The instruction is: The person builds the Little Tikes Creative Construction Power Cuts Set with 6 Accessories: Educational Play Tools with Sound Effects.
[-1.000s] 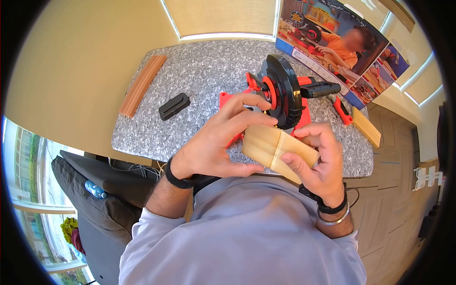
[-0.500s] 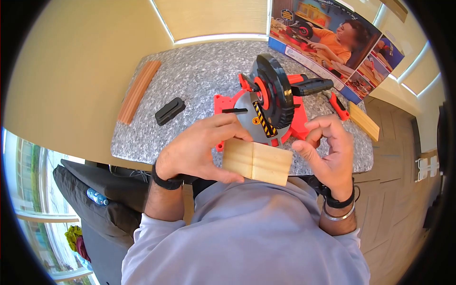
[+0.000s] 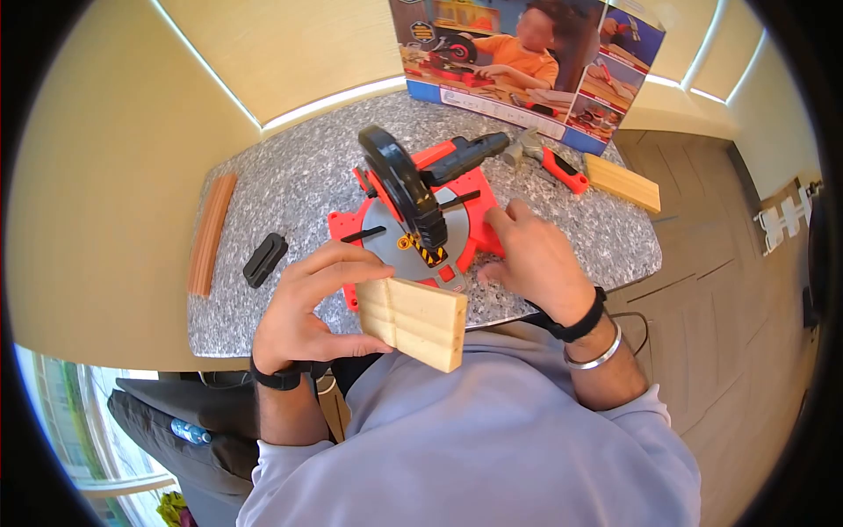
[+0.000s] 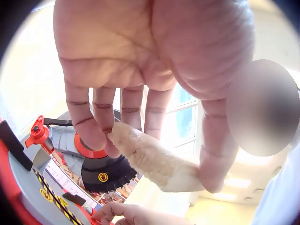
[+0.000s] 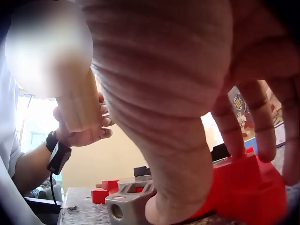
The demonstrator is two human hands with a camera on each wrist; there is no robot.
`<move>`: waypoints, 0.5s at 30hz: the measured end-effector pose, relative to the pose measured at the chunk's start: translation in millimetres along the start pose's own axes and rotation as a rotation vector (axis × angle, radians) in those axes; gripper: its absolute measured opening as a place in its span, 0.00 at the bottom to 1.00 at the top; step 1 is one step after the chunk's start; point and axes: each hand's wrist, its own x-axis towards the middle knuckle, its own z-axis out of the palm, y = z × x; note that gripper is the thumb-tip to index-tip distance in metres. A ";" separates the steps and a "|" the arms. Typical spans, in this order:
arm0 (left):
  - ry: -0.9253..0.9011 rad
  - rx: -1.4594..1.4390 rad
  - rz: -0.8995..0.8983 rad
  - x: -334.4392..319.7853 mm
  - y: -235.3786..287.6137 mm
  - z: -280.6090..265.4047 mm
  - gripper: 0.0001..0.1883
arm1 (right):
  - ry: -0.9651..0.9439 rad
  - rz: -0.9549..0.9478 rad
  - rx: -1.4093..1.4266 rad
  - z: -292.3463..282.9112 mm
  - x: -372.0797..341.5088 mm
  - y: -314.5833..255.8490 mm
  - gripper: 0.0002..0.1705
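Observation:
In the head view my left hand (image 3: 303, 307) pinches a pale wood block (image 3: 426, 325) between thumb and fingers, in front of a toy miter saw (image 3: 399, 189). A seam runs across the block near my fingertips. The left wrist view shows the rough end of the wood block (image 4: 150, 157) between thumb and fingers. My right hand (image 3: 540, 259) grips the right side of the saw's red base (image 3: 479, 211), with thumb and fingers on either side of it. In the right wrist view fingers rest over the red base (image 5: 253, 192). The black blade guard stands raised and tilted.
Behind the saw stands a picture box (image 3: 518, 70). A red-handled hammer (image 3: 558, 167) and a wood piece (image 3: 622, 183) lie at the right on the speckled table (image 3: 307, 158). At the left are a black oblong part (image 3: 265, 260) and brown wood strips (image 3: 211, 233).
My right hand has left the wood block and moved to the saw's base. The left hand keeps the block and has tilted it. The head view has turned, shifting the table scene left.

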 end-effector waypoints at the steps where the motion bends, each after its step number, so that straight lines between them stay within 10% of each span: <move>1: -0.011 0.000 0.006 1.0 -1.1 1.3 0.40 | 0.024 0.031 -0.002 3.3 2.4 -0.2 0.35; 15: 0.003 -0.293 -0.076 -0.3 -13.0 27.6 0.42 | 0.107 0.042 0.262 42.4 37.0 -10.7 0.29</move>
